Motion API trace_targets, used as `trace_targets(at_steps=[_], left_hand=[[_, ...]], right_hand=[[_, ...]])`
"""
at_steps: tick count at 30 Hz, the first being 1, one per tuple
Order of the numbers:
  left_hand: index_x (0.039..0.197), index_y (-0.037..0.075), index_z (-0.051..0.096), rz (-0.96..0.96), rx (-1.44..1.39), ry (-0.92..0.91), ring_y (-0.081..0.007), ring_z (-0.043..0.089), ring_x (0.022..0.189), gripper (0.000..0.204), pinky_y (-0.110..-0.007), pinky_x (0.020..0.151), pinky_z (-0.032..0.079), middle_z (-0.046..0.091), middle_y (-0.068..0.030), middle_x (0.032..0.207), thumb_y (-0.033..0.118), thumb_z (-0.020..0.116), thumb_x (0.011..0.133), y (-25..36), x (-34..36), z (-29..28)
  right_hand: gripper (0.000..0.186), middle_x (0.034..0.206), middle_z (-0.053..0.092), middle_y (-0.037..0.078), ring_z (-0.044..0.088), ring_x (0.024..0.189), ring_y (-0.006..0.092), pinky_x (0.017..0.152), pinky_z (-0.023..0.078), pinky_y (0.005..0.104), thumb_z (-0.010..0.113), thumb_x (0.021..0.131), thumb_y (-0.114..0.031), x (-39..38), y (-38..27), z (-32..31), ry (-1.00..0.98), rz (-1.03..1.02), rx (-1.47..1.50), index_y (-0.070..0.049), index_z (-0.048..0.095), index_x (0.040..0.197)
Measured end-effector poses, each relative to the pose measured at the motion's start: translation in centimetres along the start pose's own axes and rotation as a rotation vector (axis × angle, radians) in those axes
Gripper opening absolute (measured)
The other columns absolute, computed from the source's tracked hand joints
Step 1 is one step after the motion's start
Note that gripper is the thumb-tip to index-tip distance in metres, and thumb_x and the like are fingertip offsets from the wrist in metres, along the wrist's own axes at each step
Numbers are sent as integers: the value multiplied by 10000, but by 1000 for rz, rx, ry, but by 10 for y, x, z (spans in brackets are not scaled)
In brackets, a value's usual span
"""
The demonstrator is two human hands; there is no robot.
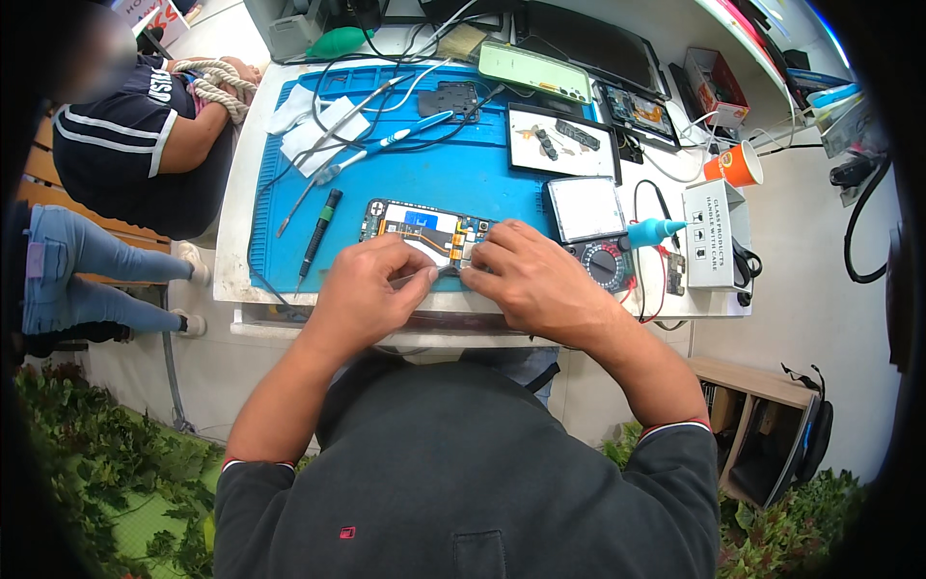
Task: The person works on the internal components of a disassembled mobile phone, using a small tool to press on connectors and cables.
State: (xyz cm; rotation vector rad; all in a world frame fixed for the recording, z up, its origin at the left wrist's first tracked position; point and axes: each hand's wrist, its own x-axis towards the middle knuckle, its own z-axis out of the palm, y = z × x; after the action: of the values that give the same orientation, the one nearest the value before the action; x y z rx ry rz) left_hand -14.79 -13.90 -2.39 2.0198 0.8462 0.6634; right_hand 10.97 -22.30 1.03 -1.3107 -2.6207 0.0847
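Observation:
An opened phone (405, 217) lies on the blue mat (289, 232), showing its battery and flat cables. My left hand (376, 294) is at the phone's lower edge, thumb and fingers pinched on a thin translucent strip (438, 272). My right hand (526, 285) is closed at the phone's lower right, fingertips bunched by the strip's far end; what they grip is hidden. A green-and-black screwdriver (318, 236) lies left of the phone. A multimeter (603, 265) with a small screen tray (582, 207) above it and a teal-tipped bottle (651, 232) sit to the right.
Cables, white tissues (323, 135), a blue brush (386, 147), a parts tray (559, 145) and a green phone (533, 72) crowd the back. An orange cup (733, 164) and white box (714, 232) stand right. Two other people (145, 145) are at left; a wooden cubby (748, 415) stands lower right.

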Motion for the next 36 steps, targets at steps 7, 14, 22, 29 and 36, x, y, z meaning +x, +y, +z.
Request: trace_targets(at_steps=[7, 14, 22, 29, 36], left_hand=[[1011, -31, 847, -18, -4, -3, -160, 688, 705, 129, -323, 658, 546, 764, -100, 885, 87, 893, 988, -1, 1, 0], [1011, -27, 847, -21, 3, 0, -158, 700, 719, 124, -321, 667, 557, 766, -100, 889, 87, 891, 990, 0, 1, 0], [1015, -21, 853, -18, -16, 9, -155, 694, 710, 111, -321, 658, 550, 757, -93, 882, 81, 889, 988, -1, 0, 1], [1016, -22, 856, -17, -21, 9, -154, 675, 696, 107, -320, 643, 531, 753, -92, 880, 76, 885, 987, 0, 1, 1], [1018, -26, 854, -50, -37, -5, -124, 658, 706, 98, -304, 642, 519, 756, -78, 890, 67, 878, 996, 1, -1, 0]], right_hand=[[212, 1119, 737, 114, 674, 1174, 294, 1093, 536, 434, 754, 910, -98, 4, 0, -6, -69, 16, 38, -13, 801, 1099], [333, 1173, 739, 118, 670, 1186, 318, 1107, 545, 444, 769, 859, -43, 6, 4, -9, -114, 26, 114, -9, 798, 1188], [377, 1163, 752, 113, 681, 1187, 322, 1110, 566, 458, 806, 816, -23, -2, -2, -3, -41, 58, 100, -7, 804, 1192], [396, 1133, 733, 99, 667, 1181, 302, 1146, 550, 455, 823, 804, -49, -8, -3, 6, 44, 43, 45, 25, 800, 1193], [368, 1119, 709, 91, 654, 1165, 292, 1074, 550, 426, 814, 819, -44, -8, -3, 7, 72, 29, 49, 25, 790, 1179]])
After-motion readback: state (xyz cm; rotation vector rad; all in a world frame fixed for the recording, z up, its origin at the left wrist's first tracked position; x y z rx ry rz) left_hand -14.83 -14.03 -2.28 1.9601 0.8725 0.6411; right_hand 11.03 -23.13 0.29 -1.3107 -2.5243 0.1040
